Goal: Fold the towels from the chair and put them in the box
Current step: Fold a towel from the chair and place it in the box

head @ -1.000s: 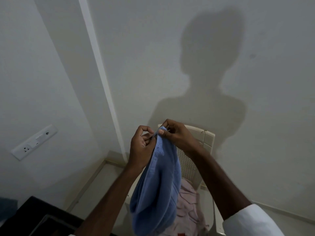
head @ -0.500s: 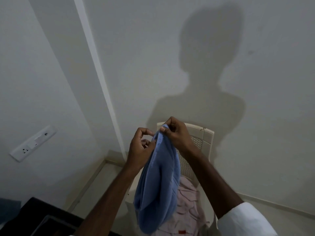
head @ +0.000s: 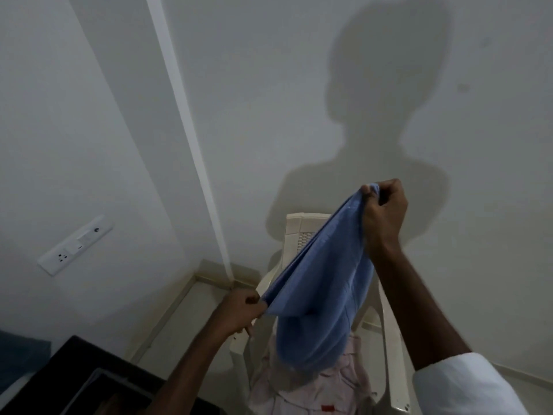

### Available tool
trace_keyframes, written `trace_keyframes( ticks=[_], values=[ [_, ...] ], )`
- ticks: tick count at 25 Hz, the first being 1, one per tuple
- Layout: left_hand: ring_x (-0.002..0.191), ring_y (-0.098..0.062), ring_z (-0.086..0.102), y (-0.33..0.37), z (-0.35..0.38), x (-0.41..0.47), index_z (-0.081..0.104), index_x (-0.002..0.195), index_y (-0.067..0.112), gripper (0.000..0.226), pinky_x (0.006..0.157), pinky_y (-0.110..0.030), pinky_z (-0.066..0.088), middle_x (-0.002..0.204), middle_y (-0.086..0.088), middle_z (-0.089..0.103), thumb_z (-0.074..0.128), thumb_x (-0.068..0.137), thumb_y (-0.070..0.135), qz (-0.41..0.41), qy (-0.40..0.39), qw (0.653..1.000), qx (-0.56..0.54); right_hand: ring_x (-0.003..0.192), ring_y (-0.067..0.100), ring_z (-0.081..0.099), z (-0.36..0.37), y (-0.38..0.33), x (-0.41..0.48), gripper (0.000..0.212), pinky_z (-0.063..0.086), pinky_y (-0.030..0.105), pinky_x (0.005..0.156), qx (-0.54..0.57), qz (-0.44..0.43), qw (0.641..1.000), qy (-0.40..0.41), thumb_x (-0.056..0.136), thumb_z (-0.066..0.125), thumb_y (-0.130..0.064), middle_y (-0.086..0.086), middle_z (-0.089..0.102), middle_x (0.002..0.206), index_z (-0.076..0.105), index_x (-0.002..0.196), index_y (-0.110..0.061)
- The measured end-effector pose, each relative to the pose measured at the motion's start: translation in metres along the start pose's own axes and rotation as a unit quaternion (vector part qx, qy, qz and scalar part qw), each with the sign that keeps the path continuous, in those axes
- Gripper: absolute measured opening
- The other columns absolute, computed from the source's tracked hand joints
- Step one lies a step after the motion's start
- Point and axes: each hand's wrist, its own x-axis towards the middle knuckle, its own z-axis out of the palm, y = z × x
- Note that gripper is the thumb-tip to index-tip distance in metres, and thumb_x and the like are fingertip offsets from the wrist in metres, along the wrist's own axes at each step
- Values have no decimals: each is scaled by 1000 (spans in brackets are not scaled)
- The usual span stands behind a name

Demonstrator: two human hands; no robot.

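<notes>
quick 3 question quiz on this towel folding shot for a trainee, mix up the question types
1. True or false: the left hand and the right hand each pinch the blue towel, holding it up in the air.
2. Which hand is higher in the head view? A) left B) right C) both level
3. Fill in: the cloth lying on the chair seat, below the blue towel, is pale ____.

Key: 1 true; 2 B; 3 pink
</notes>
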Motion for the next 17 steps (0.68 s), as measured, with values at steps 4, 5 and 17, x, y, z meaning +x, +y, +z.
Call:
trace_keyframes(
  ticks=[4, 5, 17],
  values=[
    [58, -12, 59, 30, -40, -16, 51, 89, 22, 20, 45, -19, 42, 87, 0, 61, 63, 79, 10, 151, 62, 987, -9, 62, -8, 49, -8, 13, 15, 11, 42, 13, 68, -15, 21, 999, 32, 91, 63, -5, -8, 50, 75, 53, 86, -8],
    [59, -9, 55, 38, -52, -22, 50, 90, 23, 21, 49, -19, 43, 89, 3, 56, 62, 78, 11, 208, 72, 975, 17, 63, -8, 48, -12, 15, 20, 12, 43, 15, 68, -21, 25, 999, 33, 91, 64, -6, -9, 51, 75, 53, 86, -9],
    [106, -10, 58, 37, -47, 15, 49, 126, 30, 47, 79, -25, 53, 130, 8, 45, 66, 84, 18, 267, 41, 961, 50, 68, 2, 47, -40, -27, 43, 25, 42, 20, 66, 32, -14, 995, -91, 98, 62, -13, -7, 51, 75, 52, 78, -25]
  ],
)
